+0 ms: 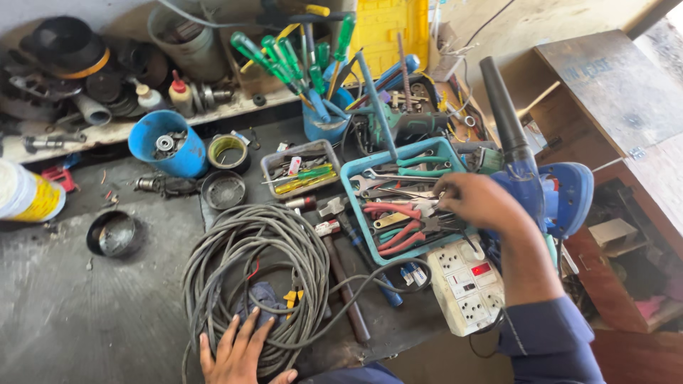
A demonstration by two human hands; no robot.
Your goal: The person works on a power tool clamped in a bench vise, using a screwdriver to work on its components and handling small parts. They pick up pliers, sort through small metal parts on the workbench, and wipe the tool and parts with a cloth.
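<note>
The left hand (238, 352) is nearest to the camera. It lies flat with the fingers spread, an open grip that holds nothing, and it presses on the near edge of a big coil of grey cable (249, 274). Inside the coil, just beyond the fingertips, lies a dark blue cloth (262, 295) and a small yellow clip (290, 296). To the right of this hand a hammer with a brown handle (345, 284) lies on the dark bench (92, 313), touching the coil.

The right hand (478, 203) reaches into a teal plastic basket (356, 206) full of tools. Its fingers are bent down among the tools at the right side of the basket; I cannot tell if the grip is closed on any of them. Just to the left of the fingers lie red-handled pliers (395, 238) and some steel spanners (377, 183). Under the wrist sits a white socket board (466, 284) with a red switch. To the right of the hand stands a blue blower (548, 188) with a long black nozzle.

Farther behind the basket, a grey tray (302, 167) holds small screwdrivers, and a blue cup (324, 121) holds green-handled screwdrivers (274, 57). Far left of it stand a blue pot (169, 146) and a roll of tape (228, 151).
</note>
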